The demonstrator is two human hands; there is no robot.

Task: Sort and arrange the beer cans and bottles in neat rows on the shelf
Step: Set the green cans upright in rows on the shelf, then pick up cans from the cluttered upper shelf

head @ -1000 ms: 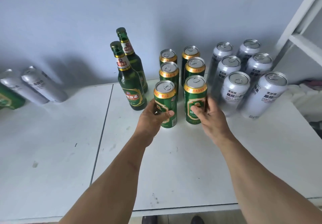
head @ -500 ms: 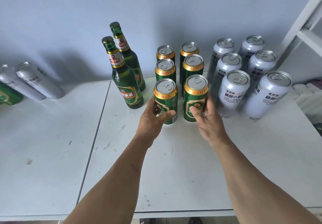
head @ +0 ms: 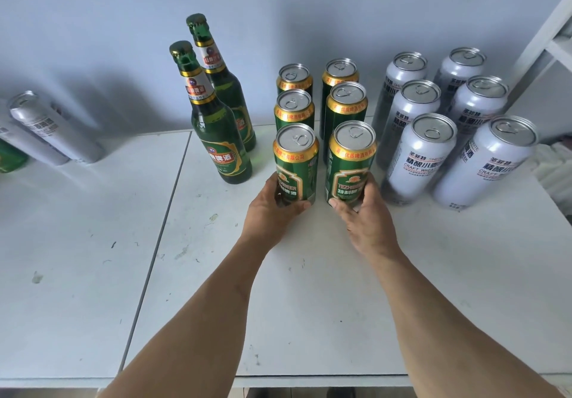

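Observation:
Several green cans stand in two rows on the white shelf (head: 309,305). My left hand (head: 272,212) grips the base of the front left green can (head: 295,162). My right hand (head: 365,221) grips the base of the front right green can (head: 351,162). Both cans stand upright, side by side. Two green bottles (head: 216,125) stand in a line to their left. To the right, several silver cans (head: 421,156) stand in two rows against the wall.
At the far left, two silver cans (head: 55,128) and part of a green can (head: 10,159) stand apart from the rows. A white shelf upright (head: 538,48) rises at the right edge. A seam (head: 161,243) splits the shelf surface.
Both hands have slid lower on the two front green cans, and the cans now stand level with each other. The camera has come closer.

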